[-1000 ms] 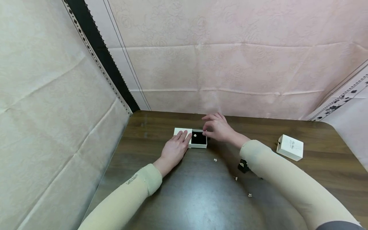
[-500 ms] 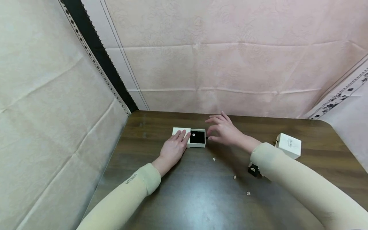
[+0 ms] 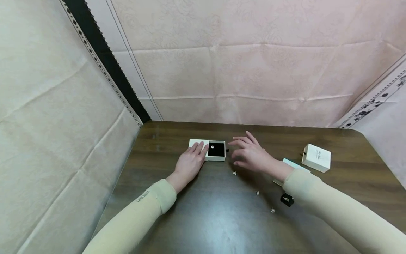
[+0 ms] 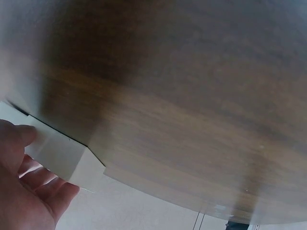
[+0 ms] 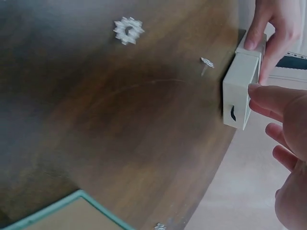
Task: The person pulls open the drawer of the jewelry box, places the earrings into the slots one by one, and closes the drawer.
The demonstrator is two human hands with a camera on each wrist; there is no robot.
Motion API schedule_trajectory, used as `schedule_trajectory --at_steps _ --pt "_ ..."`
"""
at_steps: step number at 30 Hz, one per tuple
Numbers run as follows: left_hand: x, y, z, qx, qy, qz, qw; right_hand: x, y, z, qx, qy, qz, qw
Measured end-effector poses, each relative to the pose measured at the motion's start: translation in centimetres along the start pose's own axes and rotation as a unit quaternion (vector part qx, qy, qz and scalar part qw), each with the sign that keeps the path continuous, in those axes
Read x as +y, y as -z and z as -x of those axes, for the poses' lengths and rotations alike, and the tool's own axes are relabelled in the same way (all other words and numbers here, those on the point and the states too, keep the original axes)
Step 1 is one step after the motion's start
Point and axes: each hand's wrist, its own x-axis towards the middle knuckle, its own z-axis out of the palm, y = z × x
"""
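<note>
Right hand (image 3: 250,154), released, has drawn away from the partly open drawer box (image 5: 240,79), whose sleeve (image 4: 60,149) the left hand (image 3: 190,162) grips. Within the box lies one stud (image 3: 212,146); well right of it, a white carton (image 3: 316,157).

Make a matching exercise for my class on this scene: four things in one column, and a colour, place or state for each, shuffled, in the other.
Things
1. Left hand
2. Right hand
3. Drawer lining
4. Box at the far right

Descriptions
A. Pale, with print on its top
B. Fingers apart, no object seen in its grasp
C. Black, with one small pale piece on it
D. Touching the white cover beside the drawer lining

Right pairs
1-D, 2-B, 3-C, 4-A
</note>
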Motion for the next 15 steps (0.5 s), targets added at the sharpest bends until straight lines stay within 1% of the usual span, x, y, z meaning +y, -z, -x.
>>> schedule_trajectory --at_steps 9,15 --pt "0.0 0.3 -0.1 -0.008 0.005 0.009 0.9999 -0.3 -1.1 1.4 0.001 0.009 -0.001 1.0" --pt "0.0 0.2 -0.1 -0.011 0.007 0.011 0.9999 -0.7 -2.0 2.1 0.005 0.01 -0.013 1.0"
